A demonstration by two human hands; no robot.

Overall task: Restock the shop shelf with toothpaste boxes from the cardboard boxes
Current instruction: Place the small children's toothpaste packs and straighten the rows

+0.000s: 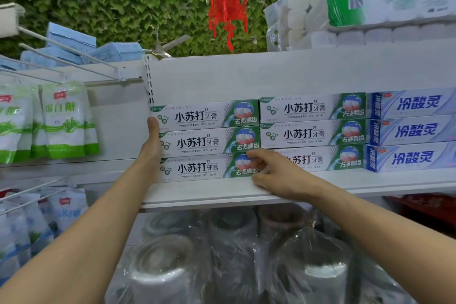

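Bare forearms (86, 224) reach to a white shelf (320, 187) where green toothpaste boxes (204, 140) reading 小苏打牙膏 lie stacked three high. The left hand (153, 140) presses straight, closed fingers on the stack's left end; the right hand (274, 170) curls thumb and fingers round the right end of the bottom box (197, 168). Blue 冷酸灵 boxes (409, 131) run off frame at the right.

White shelf (345, 183) carries two green toothpaste box stacks (204, 142), one blue stack (412, 131).

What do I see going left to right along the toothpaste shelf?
Green bags → left hand → first green toothpaste stack → right hand → second green toothpaste stack → blue toothpaste boxes.
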